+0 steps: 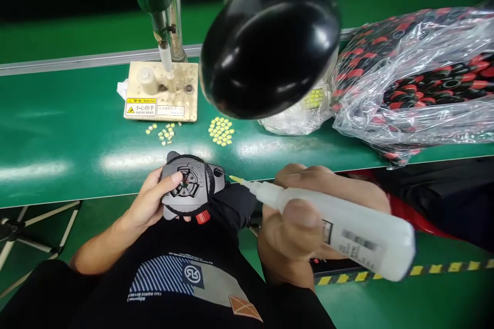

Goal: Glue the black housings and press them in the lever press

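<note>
My left hand (pixel 149 199) is closed round the left side of a grey and black round plastic base (pixel 189 185), its thumb on the face near the centre hole. A red knob (pixel 203 217) juts from the base's lower edge. In my right hand (pixel 304 216) is a white translucent squeeze bottle (pixel 355 231), tilted with its nozzle to the left. The bottle's thin yellow tip (pixel 236 179) ends just right of the small round socket (pixel 218 171) at the base's right end; whether they touch I cannot tell.
A bench press (pixel 160 90) with a warning label stands at the back left. Small yellow-and-white pieces (pixel 221 131) lie in groups on the green bench (pixel 77 128). A large black dome (pixel 270 43) hangs overhead. Plastic bags of red-and-black parts (pixel 424 87) sit at the right.
</note>
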`<state>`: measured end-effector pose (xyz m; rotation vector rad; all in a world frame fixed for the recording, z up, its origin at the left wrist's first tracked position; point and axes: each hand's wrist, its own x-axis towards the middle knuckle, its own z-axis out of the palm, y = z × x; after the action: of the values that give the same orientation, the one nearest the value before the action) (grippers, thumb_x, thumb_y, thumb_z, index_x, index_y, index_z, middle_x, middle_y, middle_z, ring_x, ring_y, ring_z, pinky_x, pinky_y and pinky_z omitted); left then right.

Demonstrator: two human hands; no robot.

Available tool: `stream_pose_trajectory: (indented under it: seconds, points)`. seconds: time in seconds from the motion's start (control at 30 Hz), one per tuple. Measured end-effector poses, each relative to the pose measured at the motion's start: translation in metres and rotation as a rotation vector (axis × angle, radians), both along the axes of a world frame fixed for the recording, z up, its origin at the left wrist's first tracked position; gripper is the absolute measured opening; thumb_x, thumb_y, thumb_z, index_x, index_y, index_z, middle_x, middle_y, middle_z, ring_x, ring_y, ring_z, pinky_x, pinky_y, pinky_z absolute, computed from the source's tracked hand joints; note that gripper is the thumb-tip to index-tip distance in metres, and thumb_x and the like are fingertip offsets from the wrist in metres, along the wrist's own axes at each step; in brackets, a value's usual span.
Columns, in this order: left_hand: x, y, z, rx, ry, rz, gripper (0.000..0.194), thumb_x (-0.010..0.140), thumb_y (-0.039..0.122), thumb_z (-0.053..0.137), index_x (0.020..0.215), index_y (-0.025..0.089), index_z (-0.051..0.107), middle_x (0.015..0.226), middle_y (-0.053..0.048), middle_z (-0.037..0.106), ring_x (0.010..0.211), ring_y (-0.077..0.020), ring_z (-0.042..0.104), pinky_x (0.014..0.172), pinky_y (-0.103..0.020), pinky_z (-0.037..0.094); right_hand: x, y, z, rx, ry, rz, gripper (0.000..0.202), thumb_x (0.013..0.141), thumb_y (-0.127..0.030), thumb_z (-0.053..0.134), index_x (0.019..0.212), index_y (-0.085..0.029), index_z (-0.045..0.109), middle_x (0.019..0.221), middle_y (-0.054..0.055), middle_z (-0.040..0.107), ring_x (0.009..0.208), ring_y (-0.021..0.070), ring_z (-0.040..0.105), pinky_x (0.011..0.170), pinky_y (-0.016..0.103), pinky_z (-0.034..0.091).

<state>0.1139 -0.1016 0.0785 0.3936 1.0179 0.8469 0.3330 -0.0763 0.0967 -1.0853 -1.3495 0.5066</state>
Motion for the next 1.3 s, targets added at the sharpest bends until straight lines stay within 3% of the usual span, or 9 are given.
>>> stream_pose_trajectory:
  seconds: [0.1,0.23,0.4,0.6,0.8,1.07,1.3]
  points:
    - [0.000,0.000,0.001,0.007,0.015,0.028,0.044,0.083,0.051,0.087,0.097,0.015,0.068,0.065,-0.003,0.073,0.042,-0.0181,0.066,0.037,-0.024,0.056,-0.002,0.001,-0.009,0.188,-0.015,-0.119,0.030,0.092,-0.046,0.077,0.078,-0.028,0.059,0.063,-0.005,0.051,0.048,0.0124,0.046,0.045,0.032,0.041]
    - [0.000,0.000,0.001,0.007,-0.002,0.051,0.047,0.079,0.051,0.092,0.096,0.016,0.066,0.066,-0.001,0.071,0.046,-0.0199,0.068,0.038,-0.027,0.059,-0.009,0.006,-0.013,0.189,-0.070,-0.141,0.028,0.093,-0.047,0.074,0.079,-0.028,0.060,0.062,-0.005,0.052,0.047,0.0131,0.047,0.043,0.032,0.042]
    - [0.000,0.000,0.001,0.020,0.011,0.055,0.046,0.079,0.051,0.091,0.096,0.016,0.067,0.068,-0.001,0.071,0.047,-0.0195,0.069,0.038,-0.027,0.060,-0.015,0.012,-0.006,0.294,-0.140,-0.151,0.028,0.097,-0.037,0.071,0.074,-0.026,0.060,0.061,-0.005,0.052,0.051,0.0122,0.052,0.046,0.029,0.046]
    - [0.000,-0.002,0.001,0.049,0.050,0.061,0.043,0.084,0.049,0.087,0.100,0.013,0.068,0.070,-0.004,0.074,0.046,-0.0175,0.067,0.038,-0.026,0.060,-0.020,0.017,0.000,0.363,-0.215,-0.138,0.023,0.098,-0.031,0.067,0.077,-0.023,0.063,0.064,-0.002,0.059,0.048,0.0123,0.052,0.042,0.030,0.041]
    - [-0.001,-0.003,-0.001,0.048,0.039,0.059,0.043,0.086,0.049,0.087,0.101,0.012,0.069,0.068,-0.004,0.075,0.044,-0.0172,0.067,0.039,-0.025,0.060,-0.018,0.012,0.002,0.301,-0.236,-0.136,0.025,0.099,-0.030,0.066,0.076,-0.022,0.062,0.064,-0.001,0.058,0.052,0.0150,0.058,0.045,0.031,0.047]
    - [0.001,0.001,0.001,0.026,0.016,0.059,0.044,0.083,0.048,0.089,0.097,0.012,0.069,0.068,-0.004,0.075,0.043,-0.0181,0.068,0.037,-0.025,0.059,-0.021,0.014,-0.006,0.360,-0.244,-0.176,0.002,0.100,-0.028,0.067,0.099,-0.027,0.067,0.078,-0.002,0.069,0.057,0.0154,0.059,0.051,0.033,0.051]
    - [0.000,0.000,-0.003,0.000,0.002,0.058,0.045,0.083,0.049,0.089,0.099,0.012,0.069,0.069,-0.004,0.075,0.043,-0.0183,0.068,0.037,-0.024,0.059,-0.020,0.013,-0.003,0.318,-0.241,-0.184,0.014,0.102,-0.032,0.066,0.090,-0.025,0.067,0.071,-0.001,0.065,0.052,0.0155,0.057,0.046,0.033,0.047]
